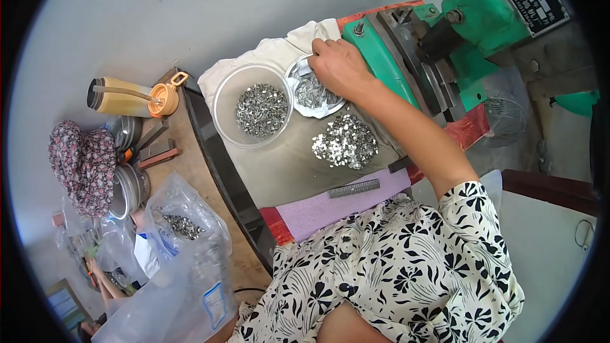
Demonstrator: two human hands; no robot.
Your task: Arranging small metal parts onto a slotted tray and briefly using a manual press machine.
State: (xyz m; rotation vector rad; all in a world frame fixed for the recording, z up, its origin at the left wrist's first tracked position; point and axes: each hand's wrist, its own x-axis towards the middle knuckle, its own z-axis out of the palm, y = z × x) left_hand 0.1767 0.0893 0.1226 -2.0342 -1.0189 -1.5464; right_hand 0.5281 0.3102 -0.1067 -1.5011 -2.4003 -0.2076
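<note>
Cream-and-black patterned shirt [356, 267] nearest the camera; beyond it, the wearer's right hand [340, 67] bends over a white-rimmed dish [337, 110] of silvery metal pieces [310, 94].

The dish sits on a cloth [248, 171], between a clear round tub [222, 117] of small metal bits and the green base [378, 57] of a machine, with a loose metal pile [346, 143] nearer the body; the fingers are curled at the dish's far edge, beside its white lining [308, 111], but how far they are parted, and whether they grip anything, cannot be told; the left hand is out of view; a light fingertip pinch would probably suit such thin pieces best, lifting clear of the lining so it doesn't drag, with the wrist raised above the rim to avoid tipping the dish.
</note>
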